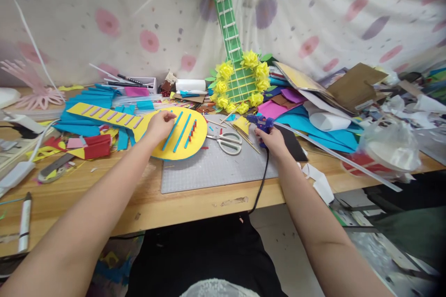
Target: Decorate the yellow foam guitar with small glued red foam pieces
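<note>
On the wooden bench (195,213) before me, a yellow paper guitar (177,133) lies with its rounded body overlapping the left part of a grey cutting mat (212,174). The left hand (160,126) is bent over this body, fingers drawn close together beside the blue strips; I cannot tell whether they pinch anything. The right hand (273,141) grips a blue glue gun (265,124) above the mat. Scissors (230,143) lie between the hands; behind stands a green guitar (240,79) ringed with yellow flowers (262,71).
</note>
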`<state>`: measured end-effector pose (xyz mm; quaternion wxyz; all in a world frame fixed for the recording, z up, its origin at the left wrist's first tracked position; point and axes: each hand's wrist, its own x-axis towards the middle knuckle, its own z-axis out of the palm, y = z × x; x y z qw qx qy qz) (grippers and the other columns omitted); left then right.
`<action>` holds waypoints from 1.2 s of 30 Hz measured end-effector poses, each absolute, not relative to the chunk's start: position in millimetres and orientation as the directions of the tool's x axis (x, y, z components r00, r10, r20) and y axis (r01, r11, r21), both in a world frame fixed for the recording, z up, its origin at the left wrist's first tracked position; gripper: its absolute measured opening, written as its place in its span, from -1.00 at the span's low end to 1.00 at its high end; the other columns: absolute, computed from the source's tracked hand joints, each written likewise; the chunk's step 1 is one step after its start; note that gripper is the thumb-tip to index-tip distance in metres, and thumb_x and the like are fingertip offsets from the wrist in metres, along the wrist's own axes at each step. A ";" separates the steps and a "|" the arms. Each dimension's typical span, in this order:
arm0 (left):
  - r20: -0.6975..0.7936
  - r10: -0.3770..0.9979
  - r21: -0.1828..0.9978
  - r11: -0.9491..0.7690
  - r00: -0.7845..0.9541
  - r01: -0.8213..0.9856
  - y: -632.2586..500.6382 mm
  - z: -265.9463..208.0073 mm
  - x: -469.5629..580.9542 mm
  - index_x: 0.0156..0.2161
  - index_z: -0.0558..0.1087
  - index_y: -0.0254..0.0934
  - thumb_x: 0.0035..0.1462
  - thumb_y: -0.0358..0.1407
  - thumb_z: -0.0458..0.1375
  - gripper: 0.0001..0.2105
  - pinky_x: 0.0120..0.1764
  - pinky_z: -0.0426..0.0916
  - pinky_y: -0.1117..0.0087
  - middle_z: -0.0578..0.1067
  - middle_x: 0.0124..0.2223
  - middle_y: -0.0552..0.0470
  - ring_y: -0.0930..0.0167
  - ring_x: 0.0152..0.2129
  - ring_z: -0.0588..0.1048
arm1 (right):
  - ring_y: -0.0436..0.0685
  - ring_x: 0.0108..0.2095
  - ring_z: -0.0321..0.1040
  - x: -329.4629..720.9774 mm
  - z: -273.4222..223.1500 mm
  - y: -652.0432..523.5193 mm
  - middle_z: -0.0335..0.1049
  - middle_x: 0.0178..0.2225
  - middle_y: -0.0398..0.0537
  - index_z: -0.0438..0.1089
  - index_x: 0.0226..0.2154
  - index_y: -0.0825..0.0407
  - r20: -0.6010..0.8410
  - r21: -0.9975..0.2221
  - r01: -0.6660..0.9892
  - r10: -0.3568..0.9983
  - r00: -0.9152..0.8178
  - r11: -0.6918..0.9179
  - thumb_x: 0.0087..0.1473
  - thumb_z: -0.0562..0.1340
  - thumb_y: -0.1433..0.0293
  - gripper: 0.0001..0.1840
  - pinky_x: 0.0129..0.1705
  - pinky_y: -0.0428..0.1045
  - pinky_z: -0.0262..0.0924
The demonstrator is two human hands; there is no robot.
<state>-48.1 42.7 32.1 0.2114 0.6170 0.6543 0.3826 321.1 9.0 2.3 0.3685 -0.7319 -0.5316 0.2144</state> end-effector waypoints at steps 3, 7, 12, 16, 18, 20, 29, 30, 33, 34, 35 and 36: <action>0.279 0.946 0.749 -0.108 -0.165 0.653 42.3 41.2 -43.9 -0.30 0.43 -0.29 -0.08 -0.41 0.05 -0.80 -0.17 0.31 0.35 0.51 -0.26 -0.01 0.38 -0.31 0.45 | -0.04 -0.61 0.25 320.8 9.0 9.4 0.42 -0.49 -0.04 0.38 -0.30 0.13 0.092 -0.868 0.492 0.951 0.296 -0.069 -0.13 0.23 0.19 -0.63 -0.56 -0.12 0.15; 0.371 0.923 0.728 -0.218 -0.106 0.650 44.3 58.3 -25.2 -0.27 0.43 -0.31 -0.06 -0.38 0.07 -0.80 -0.19 0.31 0.35 0.49 -0.25 -0.03 0.39 -0.34 0.44 | -0.07 -0.64 0.20 314.4 25.1 9.9 0.33 -0.61 -0.09 0.42 -0.39 0.13 0.102 -0.881 0.471 0.953 0.287 -0.047 -0.13 0.24 0.13 -0.61 -0.62 -0.15 0.09; 0.410 0.912 0.709 -0.331 0.017 0.622 44.7 74.3 5.6 -0.28 0.43 -0.32 -0.05 -0.37 0.08 -0.82 -0.20 0.32 0.37 0.50 -0.27 -0.03 0.40 -0.34 0.44 | -0.09 -0.67 0.14 304.1 41.2 8.2 0.26 -0.68 -0.13 0.45 -0.43 0.13 0.092 -0.849 0.527 0.973 0.210 -0.034 -0.11 0.21 0.05 -0.55 -0.64 -0.15 0.04; 0.350 0.930 0.684 -0.334 0.110 0.649 40.9 86.5 33.5 -0.35 0.45 -0.30 -0.02 -0.30 0.10 -0.86 -0.25 0.31 0.38 0.51 -0.33 0.00 0.40 -0.39 0.44 | -0.08 -0.68 0.12 290.4 49.8 9.3 0.26 -0.69 -0.14 0.45 -0.44 0.13 0.106 -0.794 0.608 0.991 0.088 0.031 -0.17 0.25 0.03 -0.53 -0.63 -0.14 0.05; 0.296 0.938 0.660 -0.338 0.181 0.671 38.3 93.7 50.3 -0.38 0.46 -0.29 -0.02 -0.24 0.12 -0.84 -0.28 0.30 0.38 0.51 -0.37 0.01 0.39 -0.40 0.44 | -0.08 -0.68 0.13 283.5 51.7 11.5 0.28 -0.68 -0.14 0.44 -0.42 0.13 0.117 -0.777 0.627 0.992 0.048 0.061 -0.19 0.27 0.02 -0.52 -0.62 -0.13 0.07; 0.271 0.935 0.635 -0.353 0.230 0.687 36.3 100.5 67.5 -0.38 0.47 -0.28 -0.01 -0.20 0.13 -0.81 -0.27 0.29 0.38 0.52 -0.34 0.01 0.38 -0.38 0.44 | -0.05 -0.66 0.17 279.0 52.2 14.0 0.30 -0.66 -0.13 0.44 -0.41 0.13 0.141 -0.758 0.643 0.990 0.004 0.105 -0.21 0.27 0.03 -0.52 -0.59 -0.12 0.10; 0.176 0.923 0.549 -0.381 0.343 0.744 44.4 104.0 103.6 -0.36 0.51 -0.26 -0.04 -0.33 0.16 -0.89 -0.19 0.28 0.36 0.51 -0.30 0.01 0.37 -0.31 0.43 | 0.04 -0.55 0.30 284.2 48.5 15.3 0.36 -0.61 -0.10 0.46 -0.36 0.12 0.170 -0.707 0.676 0.978 -0.123 0.207 -0.18 0.28 0.08 -0.55 -0.46 -0.07 0.20; 0.176 0.918 0.546 -0.390 0.354 0.741 45.4 102.8 104.7 -0.37 0.51 -0.26 -0.03 -0.34 0.15 -0.90 -0.18 0.28 0.35 0.51 -0.31 0.00 0.36 -0.30 0.43 | 0.03 -0.56 0.29 285.1 48.4 14.9 0.35 -0.62 -0.11 0.46 -0.37 0.11 0.162 -0.709 0.677 0.980 -0.118 0.198 -0.19 0.28 0.08 -0.56 -0.48 -0.07 0.19; 0.191 0.920 0.518 -0.390 0.342 0.761 47.2 99.6 109.0 -0.39 0.50 -0.29 0.00 -0.34 0.13 -0.89 -0.10 0.25 0.29 0.51 -0.30 -0.06 0.30 -0.24 0.43 | -0.02 -0.63 0.23 290.5 49.1 14.2 0.32 -0.65 -0.13 0.45 -0.40 0.10 0.139 -0.725 0.675 0.989 -0.053 0.138 -0.20 0.29 0.07 -0.57 -0.54 -0.10 0.15; 0.212 0.926 0.513 -0.377 0.312 0.771 47.7 98.6 110.8 -0.39 0.50 -0.30 0.01 -0.33 0.12 -0.88 -0.07 0.23 0.26 0.51 -0.27 -0.09 0.28 -0.21 0.42 | -0.04 -0.65 0.21 294.0 49.5 14.5 0.32 -0.66 -0.13 0.45 -0.42 0.10 0.131 -0.733 0.672 0.991 -0.006 0.101 -0.19 0.28 0.06 -0.57 -0.57 -0.11 0.13; 0.234 0.934 0.517 -0.356 0.271 0.779 48.2 97.7 112.7 -0.38 0.50 -0.31 0.03 -0.33 0.12 -0.87 -0.05 0.22 0.24 0.50 -0.25 -0.11 0.26 -0.18 0.41 | -0.05 -0.67 0.18 298.6 49.8 15.2 0.31 -0.68 -0.12 0.45 -0.43 0.10 0.129 -0.742 0.668 0.990 0.056 0.059 -0.19 0.27 0.05 -0.56 -0.60 -0.12 0.10; 0.249 0.942 0.530 -0.328 0.226 0.782 48.8 96.7 114.8 -0.37 0.49 -0.31 0.04 -0.33 0.11 -0.87 -0.04 0.21 0.22 0.50 -0.23 -0.13 0.25 -0.16 0.40 | -0.05 -0.69 0.17 304.1 50.0 16.3 0.30 -0.69 -0.12 0.45 -0.44 0.11 0.138 -0.750 0.661 0.982 0.129 0.018 -0.18 0.25 0.04 -0.55 -0.63 -0.13 0.08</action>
